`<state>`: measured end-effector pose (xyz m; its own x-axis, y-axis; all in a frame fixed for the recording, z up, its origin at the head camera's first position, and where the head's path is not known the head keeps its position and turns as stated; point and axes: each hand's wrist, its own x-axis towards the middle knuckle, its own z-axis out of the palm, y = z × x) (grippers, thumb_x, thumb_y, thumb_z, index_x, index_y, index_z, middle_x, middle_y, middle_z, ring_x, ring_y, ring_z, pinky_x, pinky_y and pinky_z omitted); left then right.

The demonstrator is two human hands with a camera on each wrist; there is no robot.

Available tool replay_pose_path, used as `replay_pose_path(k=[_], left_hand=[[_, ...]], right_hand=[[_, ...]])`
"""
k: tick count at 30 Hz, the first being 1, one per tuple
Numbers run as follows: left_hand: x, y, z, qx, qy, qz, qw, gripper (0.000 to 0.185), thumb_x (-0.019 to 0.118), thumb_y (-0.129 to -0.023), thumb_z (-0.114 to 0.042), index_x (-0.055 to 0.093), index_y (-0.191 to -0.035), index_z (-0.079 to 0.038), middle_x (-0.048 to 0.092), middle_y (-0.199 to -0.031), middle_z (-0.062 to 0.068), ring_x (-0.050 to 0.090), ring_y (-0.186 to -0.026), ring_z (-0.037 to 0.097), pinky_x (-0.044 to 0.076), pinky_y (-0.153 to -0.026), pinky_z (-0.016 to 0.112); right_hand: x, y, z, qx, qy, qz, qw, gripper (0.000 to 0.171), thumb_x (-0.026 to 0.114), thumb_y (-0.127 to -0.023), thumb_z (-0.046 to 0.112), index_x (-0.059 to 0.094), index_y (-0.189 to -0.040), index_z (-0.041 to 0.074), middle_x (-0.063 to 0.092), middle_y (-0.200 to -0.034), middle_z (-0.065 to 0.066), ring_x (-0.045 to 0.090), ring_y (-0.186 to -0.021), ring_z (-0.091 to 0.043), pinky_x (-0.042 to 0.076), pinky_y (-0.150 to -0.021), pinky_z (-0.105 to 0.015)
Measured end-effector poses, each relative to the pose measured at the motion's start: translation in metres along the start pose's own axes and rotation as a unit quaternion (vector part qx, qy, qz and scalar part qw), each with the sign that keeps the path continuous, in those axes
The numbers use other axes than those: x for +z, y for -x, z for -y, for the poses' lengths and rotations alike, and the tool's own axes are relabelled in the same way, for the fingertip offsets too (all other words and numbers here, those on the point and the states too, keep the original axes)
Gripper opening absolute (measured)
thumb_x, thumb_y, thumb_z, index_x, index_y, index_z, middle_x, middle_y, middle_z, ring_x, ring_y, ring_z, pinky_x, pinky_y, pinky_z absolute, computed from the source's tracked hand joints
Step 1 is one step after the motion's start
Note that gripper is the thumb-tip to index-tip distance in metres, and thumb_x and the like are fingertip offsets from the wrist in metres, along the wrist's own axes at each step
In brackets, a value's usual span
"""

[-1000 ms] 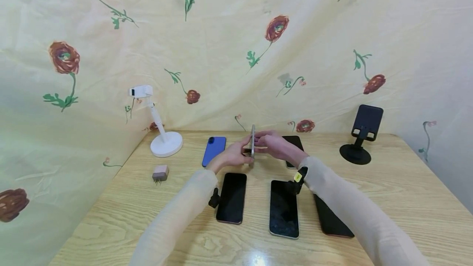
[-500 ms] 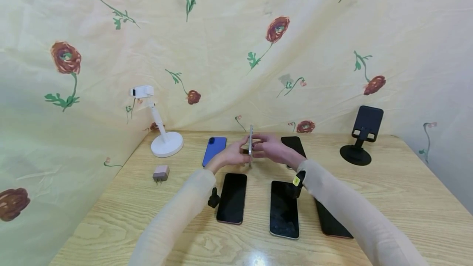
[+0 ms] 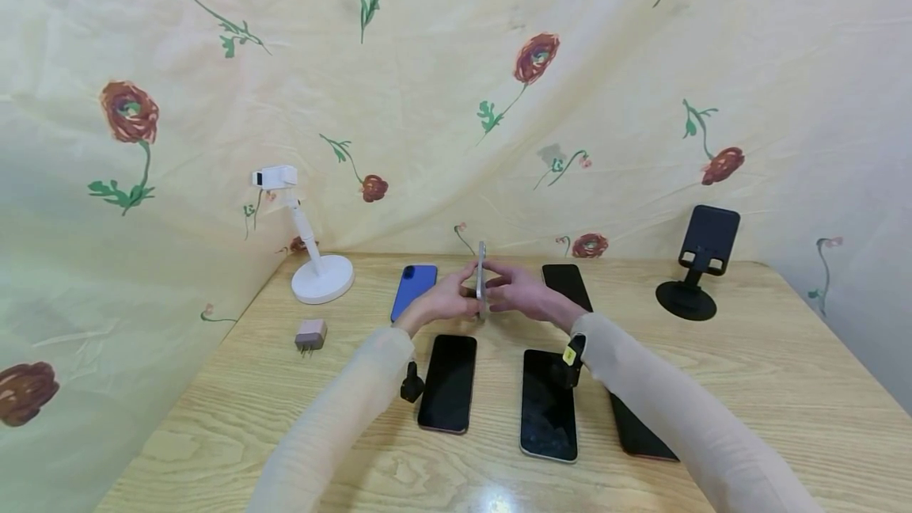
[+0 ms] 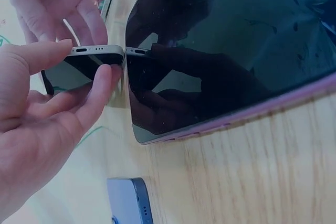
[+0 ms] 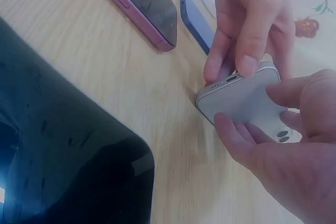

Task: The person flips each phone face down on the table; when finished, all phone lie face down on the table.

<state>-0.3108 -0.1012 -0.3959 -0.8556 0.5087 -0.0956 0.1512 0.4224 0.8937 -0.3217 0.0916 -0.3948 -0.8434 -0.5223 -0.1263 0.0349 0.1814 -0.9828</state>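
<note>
A silver phone (image 3: pixel 482 279) stands on its long edge above the table's middle, held between both hands. My left hand (image 3: pixel 461 295) pinches its left face and bottom end; in the left wrist view the thumb and fingers (image 4: pixel 100 85) clamp the phone's port end (image 4: pixel 94 53). My right hand (image 3: pixel 502 289) grips the other face; in the right wrist view its thumb and fingers curl on the phone's pale back (image 5: pixel 244 98), near the camera lenses. A blue phone (image 3: pixel 413 290) lies flat just left of the hands.
Three dark phones (image 3: pixel 447 382) (image 3: pixel 547 404) (image 3: pixel 639 427) lie face up in a near row, and another (image 3: pixel 567 281) lies behind my right hand. A white stand (image 3: pixel 313 260), a small charger plug (image 3: pixel 310 334) and a black phone stand (image 3: pixel 700 266) sit on the wooden table (image 3: pixel 784 386).
Both hands and the upright silver phone have drifted slightly left. More of the far dark phone shows behind my right hand.
</note>
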Motion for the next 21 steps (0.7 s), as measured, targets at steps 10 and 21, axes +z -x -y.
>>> replay_pose_path(k=[10,21], left_hand=[[0.0013,-0.001,0.0001,-0.004,0.028,-0.003,0.9996,0.091,0.064,-0.093,0.002,0.005,-0.161,-0.007,0.052,-0.138,0.031,0.057,-0.123,0.036,0.053,-0.09,0.039],[0.0029,-0.0033,0.0037,0.005,0.078,0.008,0.9969,0.091,0.06,-0.093,0.009,0.0,-0.161,-0.005,0.049,-0.138,0.034,0.057,-0.122,0.038,0.051,-0.093,0.044]], right_hand=[[0.0002,0.0022,-0.0034,-0.001,0.017,-0.003,1.0,0.066,0.052,-0.101,-0.003,0.024,-0.16,0.007,0.043,-0.139,-0.035,0.053,-0.124,-0.042,0.044,-0.099,-0.055],[0.0002,0.0023,-0.0061,0.017,0.027,-0.01,0.999,0.068,0.052,-0.1,-0.004,0.022,-0.16,0.007,0.042,-0.139,-0.035,0.054,-0.122,-0.042,0.044,-0.1,-0.052]])
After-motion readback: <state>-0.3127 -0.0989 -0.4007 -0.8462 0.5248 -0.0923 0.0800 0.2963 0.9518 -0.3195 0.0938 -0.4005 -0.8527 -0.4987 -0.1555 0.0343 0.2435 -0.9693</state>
